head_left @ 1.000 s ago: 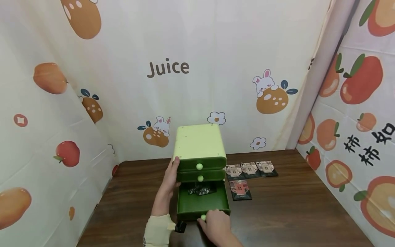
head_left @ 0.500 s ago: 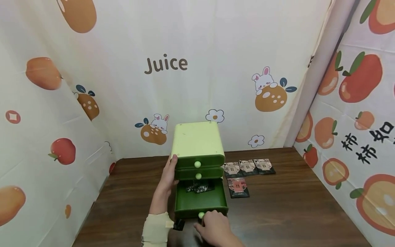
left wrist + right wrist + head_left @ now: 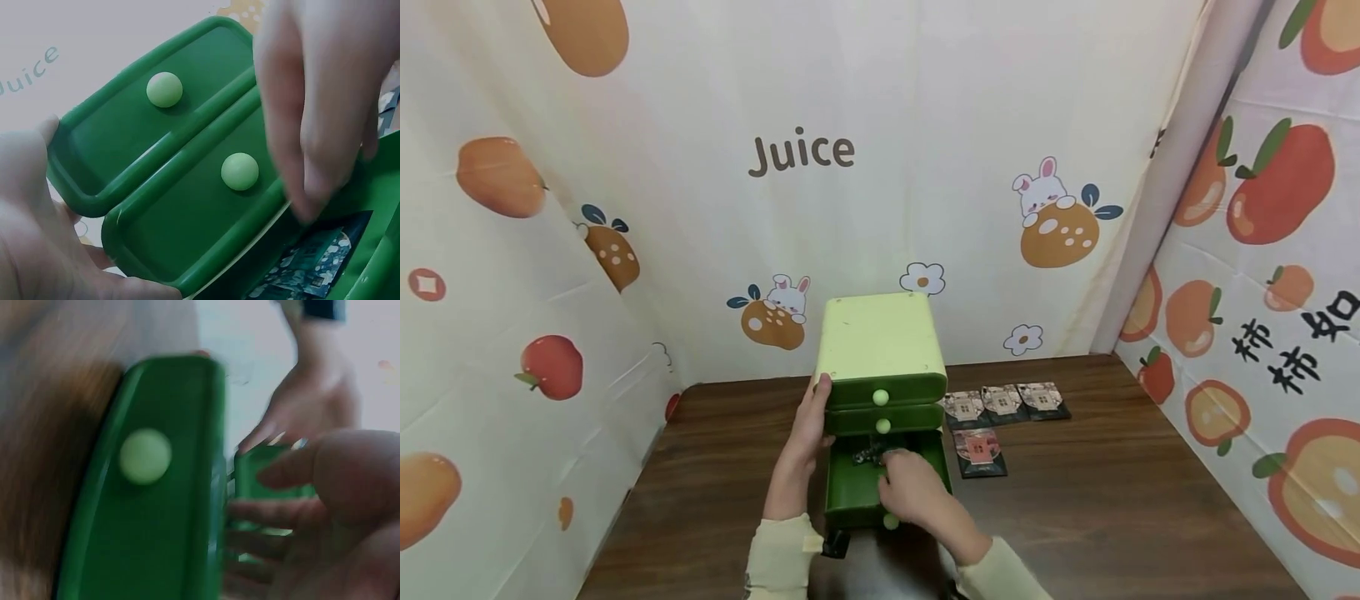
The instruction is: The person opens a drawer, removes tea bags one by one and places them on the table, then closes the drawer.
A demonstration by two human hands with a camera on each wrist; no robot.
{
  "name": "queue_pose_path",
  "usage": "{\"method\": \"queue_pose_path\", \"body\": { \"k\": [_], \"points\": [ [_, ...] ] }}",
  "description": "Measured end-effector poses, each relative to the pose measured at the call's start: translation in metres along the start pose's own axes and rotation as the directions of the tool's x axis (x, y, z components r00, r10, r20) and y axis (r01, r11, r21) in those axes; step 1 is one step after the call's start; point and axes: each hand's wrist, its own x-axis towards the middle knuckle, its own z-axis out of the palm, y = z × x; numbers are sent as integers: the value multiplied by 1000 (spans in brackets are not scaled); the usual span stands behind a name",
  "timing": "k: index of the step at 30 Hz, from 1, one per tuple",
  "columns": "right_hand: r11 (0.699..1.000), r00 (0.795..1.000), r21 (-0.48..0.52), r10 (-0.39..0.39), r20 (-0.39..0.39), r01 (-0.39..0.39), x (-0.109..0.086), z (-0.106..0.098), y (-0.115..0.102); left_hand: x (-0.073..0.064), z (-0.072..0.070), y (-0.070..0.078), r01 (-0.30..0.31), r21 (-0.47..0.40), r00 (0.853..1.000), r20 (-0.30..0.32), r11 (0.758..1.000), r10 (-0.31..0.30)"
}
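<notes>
A small cabinet [image 3: 883, 337] with a pale yellow-green top and dark green drawers stands on the table. My left hand [image 3: 808, 429] grips its left side, thumb near the top drawer's corner. The bottom drawer [image 3: 848, 500] is pulled out, its round knob [image 3: 891, 522] facing me. Dark patterned packets [image 3: 306, 265] lie inside toward the back. Over that drawer reaches my right hand [image 3: 913, 487], fingers pointing down just above the packets in the left wrist view. The right wrist view is blurred; there its fingers [image 3: 269, 512] look loosely extended, holding nothing visible.
Right of the cabinet, a row of flat dark packets [image 3: 1003, 402] with house pictures lies on the wooden table [image 3: 1075, 517]. A packet with a red picture [image 3: 979, 452] lies in front of them. Fruit-printed curtains [image 3: 925, 125] hang behind and at both sides.
My right hand has left the bottom drawer's knob and moved up and forward over the drawer's inside. The left hand keeps its hold on the cabinet, and the drawer stays out.
</notes>
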Motion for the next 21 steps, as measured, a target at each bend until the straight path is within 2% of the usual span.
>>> {"method": "queue_pose_path", "body": {
  "k": [2,4,7,11,14,17,21],
  "points": [
    [999,998,-48,-2,58,5,12,2,8,1,0,-1,1,-1,1000,2,1000,-1],
    [995,996,-98,27,83,-19,25,8,16,1,0,-3,1,3,1000,-1,1000,-1],
    [980,987,-158,138,79,-125,41,22,25,1,-1,-4,2,4,1000,-9,1000,-2],
    [927,952,-240,305,35,-288,59,40,29,1,0,-5,-8,-7,1000,-11,1000,8],
    [880,934,-328,357,-18,-343,66,46,32,2,1,-4,-15,-6,1000,-5,1000,15],
    [871,940,-372,339,-19,-322,69,48,36,3,0,-4,-13,-4,1000,1,1000,13],
    [924,967,-319,243,70,-209,66,43,40,4,-1,-3,2,-15,1000,5,1000,-2]
  ]
}}
